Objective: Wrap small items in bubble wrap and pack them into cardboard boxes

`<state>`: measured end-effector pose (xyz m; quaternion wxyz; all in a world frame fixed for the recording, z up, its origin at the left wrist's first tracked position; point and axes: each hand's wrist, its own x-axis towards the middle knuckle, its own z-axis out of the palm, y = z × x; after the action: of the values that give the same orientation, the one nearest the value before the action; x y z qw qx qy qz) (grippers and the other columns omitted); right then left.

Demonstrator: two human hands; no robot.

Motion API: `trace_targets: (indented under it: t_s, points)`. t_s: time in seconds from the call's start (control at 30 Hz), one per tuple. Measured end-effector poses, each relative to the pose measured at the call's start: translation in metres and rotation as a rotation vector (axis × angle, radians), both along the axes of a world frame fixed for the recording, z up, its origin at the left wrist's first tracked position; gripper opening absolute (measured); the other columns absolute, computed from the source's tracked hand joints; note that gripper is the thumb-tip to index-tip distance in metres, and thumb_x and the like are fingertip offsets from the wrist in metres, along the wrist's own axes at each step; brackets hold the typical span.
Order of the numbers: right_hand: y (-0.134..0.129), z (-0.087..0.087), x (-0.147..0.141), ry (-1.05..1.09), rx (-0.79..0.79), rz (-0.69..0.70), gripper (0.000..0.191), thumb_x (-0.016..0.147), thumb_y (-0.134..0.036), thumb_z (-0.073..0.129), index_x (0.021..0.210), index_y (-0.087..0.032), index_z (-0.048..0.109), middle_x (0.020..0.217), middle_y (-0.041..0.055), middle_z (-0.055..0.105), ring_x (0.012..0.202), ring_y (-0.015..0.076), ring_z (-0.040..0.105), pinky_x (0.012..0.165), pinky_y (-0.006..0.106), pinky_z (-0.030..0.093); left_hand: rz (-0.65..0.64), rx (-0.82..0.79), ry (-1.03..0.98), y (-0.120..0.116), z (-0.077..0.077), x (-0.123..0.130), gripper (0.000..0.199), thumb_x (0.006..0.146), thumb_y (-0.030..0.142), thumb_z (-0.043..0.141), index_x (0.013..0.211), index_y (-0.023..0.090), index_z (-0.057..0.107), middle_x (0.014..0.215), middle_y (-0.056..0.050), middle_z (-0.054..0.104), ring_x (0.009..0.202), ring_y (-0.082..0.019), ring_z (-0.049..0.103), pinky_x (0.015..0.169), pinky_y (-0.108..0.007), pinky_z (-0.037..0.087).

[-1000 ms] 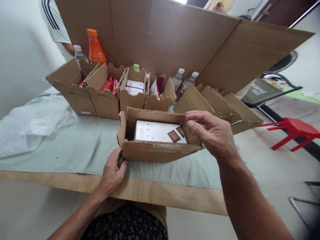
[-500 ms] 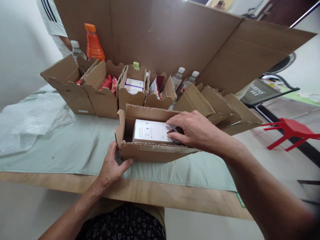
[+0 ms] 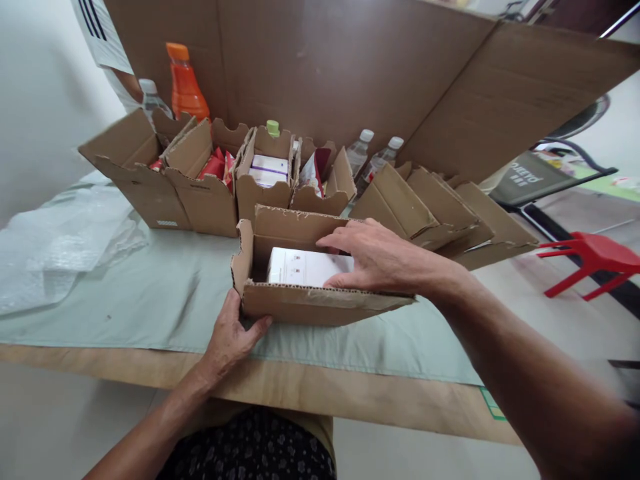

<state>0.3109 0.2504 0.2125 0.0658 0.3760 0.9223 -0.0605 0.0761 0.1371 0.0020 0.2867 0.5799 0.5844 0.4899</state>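
Bench (image 3: pixel 380 403): green cloth (image 3: pixel 160 300), wooden front edge
Cardboard box (image 3: pixel 320 310): near that edge
White carton (image 3: pixel 303 267): inside the box
Right hand (image 3: pixel 383 257): grip clamped on carton
Left hand (image 3: pixel 235 337): at box's left front corner; cannot tell whether its grip clamps

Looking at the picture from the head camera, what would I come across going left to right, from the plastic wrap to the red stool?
Clear plastic wrap, orange bottle, the person's left hand, white box, the person's right hand, red stool.
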Motion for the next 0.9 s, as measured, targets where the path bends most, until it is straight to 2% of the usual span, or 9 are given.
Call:
trace_targets:
  t_s: [0.13, 0.27, 0.33, 0.47, 0.63, 0.8, 0.9]
  points:
    - [-0.008, 0.0, -0.002, 0.022, -0.032, 0.001, 0.039, 0.083, -0.049, 0.08, 0.108, -0.019, 0.075, 0.108, 0.0089, 0.074, 0.107, 0.0308, 0.063, 0.096, 0.043, 0.039, -0.01, 0.01, 0.014, 0.0, -0.001, 0.0, 0.049, 0.084, 0.048, 0.072, 0.121, 0.021, 0.059, 0.113, -0.01, 0.068, 0.108, -0.03, 0.067, 0.092, -0.046, 0.058]
    - [-0.013, 0.0, -0.001, 0.087, -0.082, -0.036, 0.039, 0.082, -0.043, 0.081, 0.11, -0.018, 0.071, 0.12, 0.0102, 0.071, 0.113, 0.0302, 0.062, 0.095, 0.04, 0.042, -0.024, 0.002, 0.019, 0.0, 0.0, 0.0, 0.047, 0.084, 0.048, 0.072, 0.12, 0.02, 0.059, 0.115, -0.011, 0.069, 0.111, -0.031, 0.067, 0.095, -0.048, 0.057]
    - [-0.015, 0.001, 0.0, 0.088, -0.139, -0.091, 0.04, 0.084, -0.043, 0.078, 0.115, -0.02, 0.068, 0.122, 0.0088, 0.071, 0.109, 0.0281, 0.064, 0.088, 0.036, 0.045, -0.023, -0.007, 0.015, 0.0, 0.0, 0.0, 0.047, 0.084, 0.048, 0.072, 0.12, 0.02, 0.059, 0.115, -0.011, 0.069, 0.111, -0.031, 0.067, 0.094, -0.048, 0.058]
    - [-0.016, 0.002, 0.0, 0.016, -0.234, -0.199, 0.041, 0.087, -0.049, 0.072, 0.117, -0.022, 0.064, 0.111, 0.006, 0.074, 0.096, 0.0261, 0.067, 0.074, 0.032, 0.043, -0.013, -0.01, 0.006, 0.0, -0.001, 0.001, 0.048, 0.084, 0.048, 0.073, 0.121, 0.021, 0.06, 0.114, -0.011, 0.069, 0.108, -0.03, 0.068, 0.092, -0.047, 0.058]
    - [-0.014, -0.002, 0.006, 0.018, -0.245, -0.176, 0.054, 0.089, -0.053, 0.067, 0.135, -0.025, 0.06, 0.124, 0.0078, 0.072, 0.11, 0.0304, 0.067, 0.084, 0.036, 0.046, 0.003, -0.023, 0.021, 0.0, 0.0, 0.001, 0.047, 0.083, 0.049, 0.072, 0.118, 0.02, 0.061, 0.11, -0.01, 0.068, 0.105, -0.03, 0.067, 0.09, -0.046, 0.058]
    - [-0.013, 0.001, 0.013, 0.056, -0.077, -0.237, 0.04, 0.091, -0.043, 0.064, 0.125, -0.022, 0.067, 0.122, 0.0089, 0.075, 0.109, 0.0312, 0.068, 0.087, 0.04, 0.048, -0.029, -0.013, 0.012, 0.0, 0.007, 0.001, 0.04, 0.085, 0.047, 0.071, 0.113, 0.021, 0.059, 0.103, -0.007, 0.067, 0.098, -0.027, 0.066, 0.085, -0.042, 0.057]
    - [-0.014, 0.0, 0.008, 0.171, 0.004, -0.075, 0.051, 0.09, -0.042, 0.067, 0.137, -0.022, 0.063, 0.143, 0.0113, 0.065, 0.127, 0.0336, 0.061, 0.103, 0.047, 0.046, -0.043, -0.011, 0.01, 0.0, 0.009, 0.001, 0.033, 0.088, 0.043, 0.069, 0.111, 0.022, 0.058, 0.102, -0.006, 0.066, 0.097, -0.026, 0.065, 0.086, -0.042, 0.057]
